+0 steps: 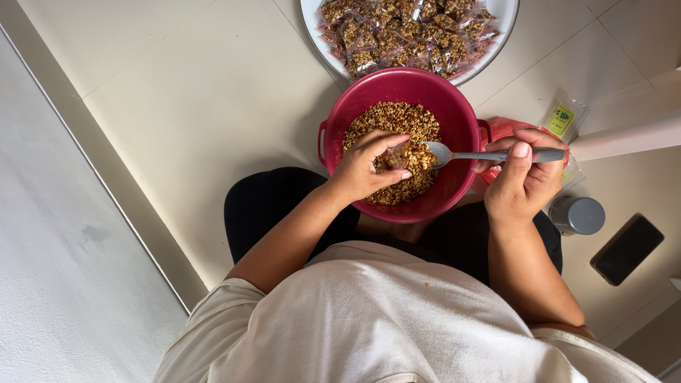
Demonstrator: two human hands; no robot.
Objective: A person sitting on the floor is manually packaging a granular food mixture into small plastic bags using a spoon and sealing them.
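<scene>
A dark red plastic bowl (454,113) rests between my legs, holding brown crunchy granules (397,120). My left hand (365,167) is over the bowl, gripping a small clear packet (401,157) partly filled with the granules. My right hand (525,177) holds a grey metal spoon (489,154) by the handle at the bowl's right edge. The spoon's scoop points at the packet's mouth.
A white plate (505,28) piled with several filled small packets lies beyond the bowl. To the right on the tiled floor are a grey lidded container (578,215), a black phone (628,248), a clear bag with a yellow-green label (564,119) and a red bag (502,128).
</scene>
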